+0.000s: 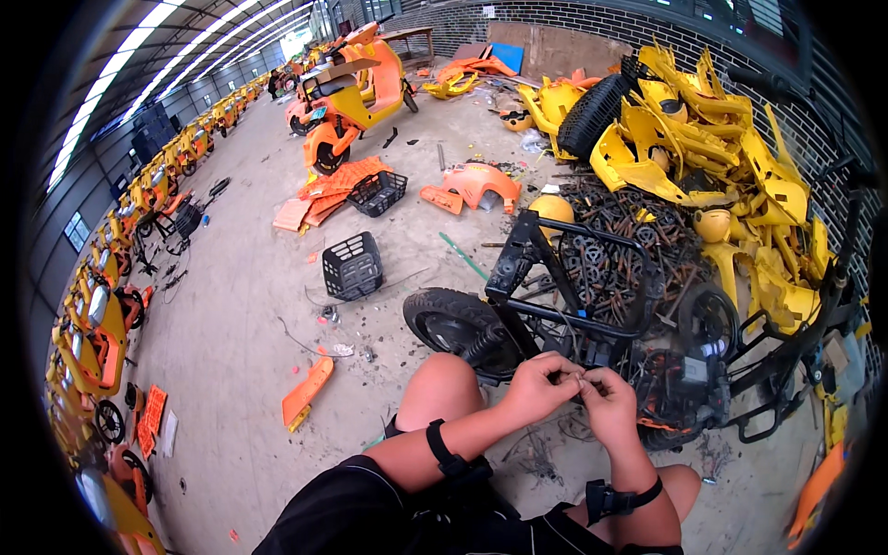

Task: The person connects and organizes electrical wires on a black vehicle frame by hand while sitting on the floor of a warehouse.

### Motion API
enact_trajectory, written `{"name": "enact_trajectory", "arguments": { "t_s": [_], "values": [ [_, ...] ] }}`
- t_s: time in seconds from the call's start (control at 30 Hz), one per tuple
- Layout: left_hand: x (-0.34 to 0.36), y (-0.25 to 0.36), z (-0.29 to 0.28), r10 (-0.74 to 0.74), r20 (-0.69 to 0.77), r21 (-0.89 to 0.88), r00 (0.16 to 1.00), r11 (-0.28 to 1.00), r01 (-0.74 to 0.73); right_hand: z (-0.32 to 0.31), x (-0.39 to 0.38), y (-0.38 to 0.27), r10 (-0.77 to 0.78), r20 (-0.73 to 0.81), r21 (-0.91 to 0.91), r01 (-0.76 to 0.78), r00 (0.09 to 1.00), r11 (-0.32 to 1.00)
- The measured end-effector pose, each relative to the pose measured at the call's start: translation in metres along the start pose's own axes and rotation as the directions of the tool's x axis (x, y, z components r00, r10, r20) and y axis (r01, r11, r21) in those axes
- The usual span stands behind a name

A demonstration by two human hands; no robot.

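Observation:
My left hand (544,386) and my right hand (606,398) meet in front of my knees, fingertips pinched together. Whatever they pinch is too small to make out. Just beyond them stands the stripped black frame (592,324) of a scooter, its bodywork gone. A black wheel (462,328) with a tyre sits at the frame's left end, close to my left hand. To the right of my right hand, a dark box-like part with wires (680,379) lies in the frame.
Black metal parts (629,245) are heaped behind the frame, below a tall pile of yellow panels (712,139). Black baskets (352,266) and an orange panel (308,388) lie on the floor at left. An orange-yellow scooter (356,97) stands farther off; rows of scooters (97,324) line the left wall.

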State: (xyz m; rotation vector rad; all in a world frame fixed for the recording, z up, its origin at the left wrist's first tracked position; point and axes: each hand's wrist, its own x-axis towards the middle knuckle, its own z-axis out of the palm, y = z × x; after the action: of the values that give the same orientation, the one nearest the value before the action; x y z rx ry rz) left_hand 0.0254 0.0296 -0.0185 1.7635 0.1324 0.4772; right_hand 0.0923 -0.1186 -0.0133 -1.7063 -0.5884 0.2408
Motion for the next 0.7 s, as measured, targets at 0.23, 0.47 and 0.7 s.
{"name": "enact_trajectory", "arguments": {
  "t_s": [0.23,0.47,0.7],
  "values": [
    [0.000,0.004,0.001,-0.011,-0.011,0.000,1.000,1.000,0.011,-0.002,0.002,0.003,-0.036,-0.011,-0.039,0.036,0.999,0.999],
    [0.000,0.006,0.000,0.010,-0.005,-0.002,1.000,1.000,-0.010,-0.002,0.003,0.007,-0.089,-0.024,-0.066,0.087,0.996,0.994],
    [-0.001,0.009,0.001,-0.020,-0.020,-0.088,1.000,0.996,0.018,0.000,0.000,-0.005,-0.141,-0.026,-0.147,0.135,0.990,0.980]
  ]
}}
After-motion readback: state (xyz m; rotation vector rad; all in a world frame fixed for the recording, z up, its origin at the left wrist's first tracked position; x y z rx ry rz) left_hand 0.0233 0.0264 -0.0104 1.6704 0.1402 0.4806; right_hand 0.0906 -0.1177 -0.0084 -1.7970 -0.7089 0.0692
